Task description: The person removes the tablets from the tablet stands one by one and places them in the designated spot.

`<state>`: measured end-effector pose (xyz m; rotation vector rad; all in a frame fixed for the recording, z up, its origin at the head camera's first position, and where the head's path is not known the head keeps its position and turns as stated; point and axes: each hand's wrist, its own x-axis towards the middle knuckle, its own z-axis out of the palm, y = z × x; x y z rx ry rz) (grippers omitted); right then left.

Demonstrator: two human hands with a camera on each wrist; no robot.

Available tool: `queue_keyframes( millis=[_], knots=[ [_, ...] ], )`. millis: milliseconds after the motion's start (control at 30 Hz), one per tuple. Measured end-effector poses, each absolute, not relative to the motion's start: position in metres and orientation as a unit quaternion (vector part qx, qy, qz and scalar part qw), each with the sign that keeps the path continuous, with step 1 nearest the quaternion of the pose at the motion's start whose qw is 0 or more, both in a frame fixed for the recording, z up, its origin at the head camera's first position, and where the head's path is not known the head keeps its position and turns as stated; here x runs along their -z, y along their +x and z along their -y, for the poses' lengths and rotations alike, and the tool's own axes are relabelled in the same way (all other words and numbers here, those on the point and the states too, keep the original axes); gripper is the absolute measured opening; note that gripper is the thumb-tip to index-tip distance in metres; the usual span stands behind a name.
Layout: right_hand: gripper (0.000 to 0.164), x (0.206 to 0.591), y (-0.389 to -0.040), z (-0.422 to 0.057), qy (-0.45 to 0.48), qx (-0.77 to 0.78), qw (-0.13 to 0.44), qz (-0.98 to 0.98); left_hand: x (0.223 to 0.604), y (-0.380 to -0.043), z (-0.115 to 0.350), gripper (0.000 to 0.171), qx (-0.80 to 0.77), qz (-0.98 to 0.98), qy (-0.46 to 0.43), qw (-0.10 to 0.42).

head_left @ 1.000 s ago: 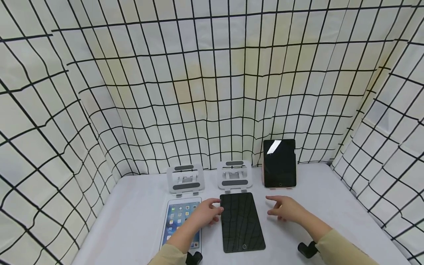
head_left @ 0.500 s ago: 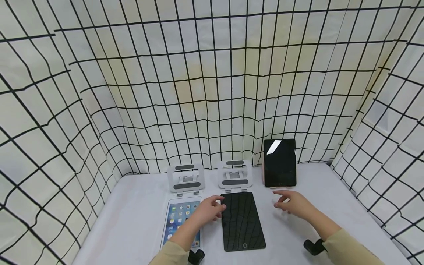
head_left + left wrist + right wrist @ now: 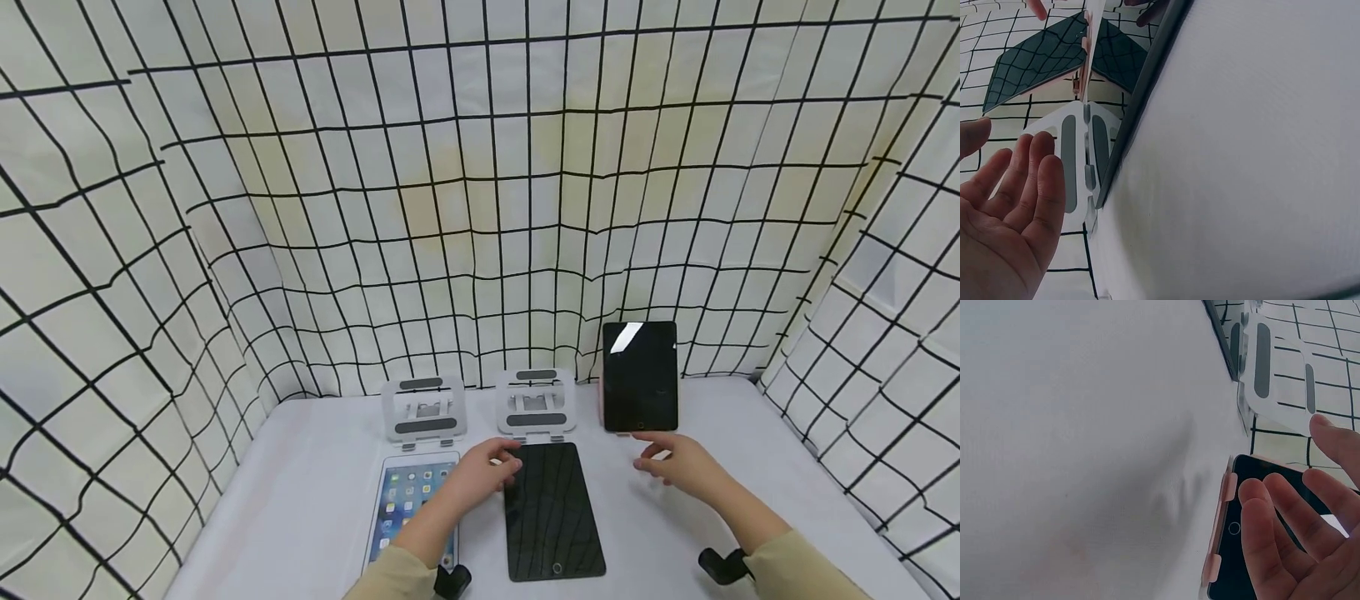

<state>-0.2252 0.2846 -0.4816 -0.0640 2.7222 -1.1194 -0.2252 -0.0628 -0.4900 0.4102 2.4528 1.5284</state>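
My left hand, fingers loosely bent and empty, hovers by the upper left corner of a black tablet lying flat on the table. Its wrist view shows the palm and spread fingers near the white stand. My right hand, also empty with relaxed fingers, is just in front of a second black tablet, which leans upright on a pink stand. Left of the flat black tablet lies a white tablet with its screen lit with icons, partly hidden under my left forearm.
Two white folding stands with grey pads, the left stand and the middle stand, stand unfolded at the back of the white table. Behind and beside the table hangs a white cloth with a black grid.
My right hand has moved right and away from me, toward the upright tablet. My left hand has shifted slightly right, over the flat black tablet's corner. The tablets and stands stay put.
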Motion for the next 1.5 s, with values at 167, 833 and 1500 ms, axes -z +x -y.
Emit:
queue_keyframes(
  millis=[167,833,1500],
  knots=[
    [0.056,0.479,-0.225,-0.289,-0.022,0.381,0.087,-0.92,0.488,-0.227,0.055,0.039,-0.524,-0.832,0.148,0.107],
    [0.058,0.479,-0.239,-0.309,-0.021,0.368,0.069,-0.927,0.487,-0.242,0.019,0.037,-0.55,-0.818,0.142,0.085],
    [0.064,0.486,-0.263,-0.339,0.017,0.392,0.023,-0.919,0.493,-0.266,-0.036,0.047,-0.549,-0.824,0.112,0.079]
  ],
)
